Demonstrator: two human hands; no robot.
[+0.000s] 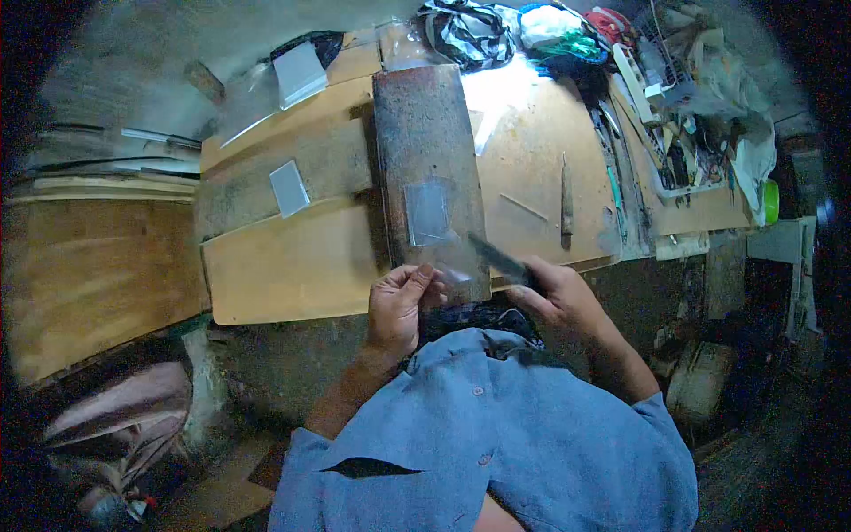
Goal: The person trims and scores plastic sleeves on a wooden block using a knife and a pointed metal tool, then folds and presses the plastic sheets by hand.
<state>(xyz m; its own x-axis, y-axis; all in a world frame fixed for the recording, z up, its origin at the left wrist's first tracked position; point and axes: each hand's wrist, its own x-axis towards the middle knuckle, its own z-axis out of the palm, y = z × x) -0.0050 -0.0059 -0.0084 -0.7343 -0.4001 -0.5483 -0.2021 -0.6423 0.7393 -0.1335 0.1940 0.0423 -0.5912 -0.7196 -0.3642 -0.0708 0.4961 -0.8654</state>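
Note:
My left hand point(406, 300) is at the near end of a dark wooden board point(417, 115), thumb and fingers pinched on a small clear piece of plastic film point(456, 277). My right hand point(563, 293), closed, grips a dark, flat, blade-like tool point(498, 261) whose tip points toward the board; its exact kind is unclear. Just beyond my left hand, a clear rectangular sheet point(428, 213) lies flat on the board. A stack of small pale sheets point(290, 188) rests on the table to the left.
The board lies across a tan tabletop point(301, 275). To the right are a slim pointed tool point(566, 199), a thin stick point(523, 207) and a crate of tools point(683, 160). Bags point(470, 34) and a white stack point(300, 73) stand at the back.

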